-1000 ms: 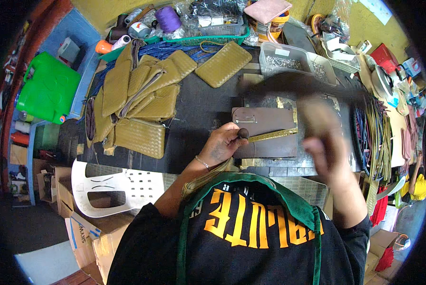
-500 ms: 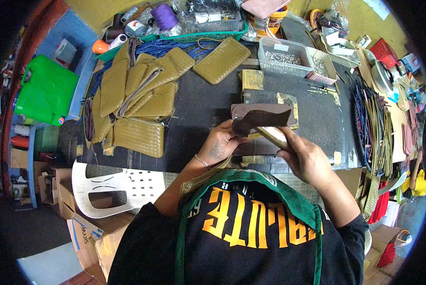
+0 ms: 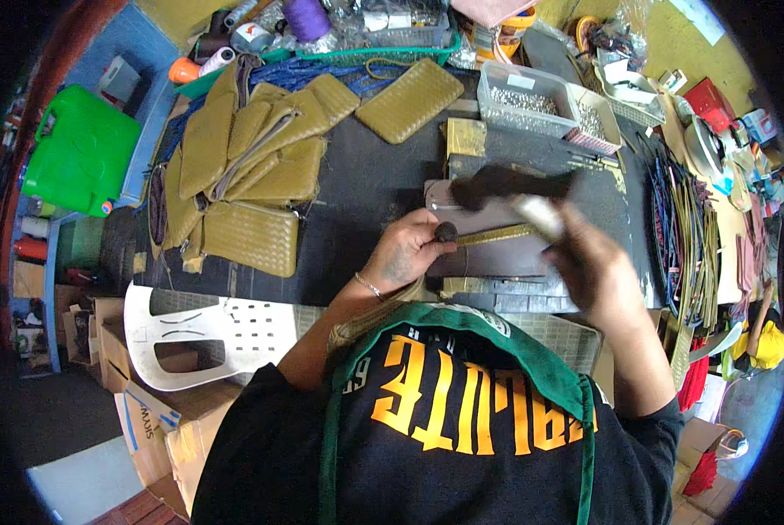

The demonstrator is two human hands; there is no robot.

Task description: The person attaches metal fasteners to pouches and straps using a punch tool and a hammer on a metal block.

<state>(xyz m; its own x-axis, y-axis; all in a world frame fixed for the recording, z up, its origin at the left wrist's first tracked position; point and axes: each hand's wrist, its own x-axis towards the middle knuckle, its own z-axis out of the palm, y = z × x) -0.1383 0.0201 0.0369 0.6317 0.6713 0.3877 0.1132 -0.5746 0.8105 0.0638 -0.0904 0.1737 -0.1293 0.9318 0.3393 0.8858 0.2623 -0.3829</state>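
While right hand (image 3: 595, 267) grips hammer (image 3: 516, 185), strap (image 3: 495, 234) nearby

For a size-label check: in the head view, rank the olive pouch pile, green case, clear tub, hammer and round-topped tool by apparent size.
1. Olive pouch pile
2. Green case
3. Clear tub and hammer: unsure, the hammer is blurred
4. Round-topped tool, partly hidden by the left hand

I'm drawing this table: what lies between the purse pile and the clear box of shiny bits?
In the head view, one woven purse and some black tabletop lie there.
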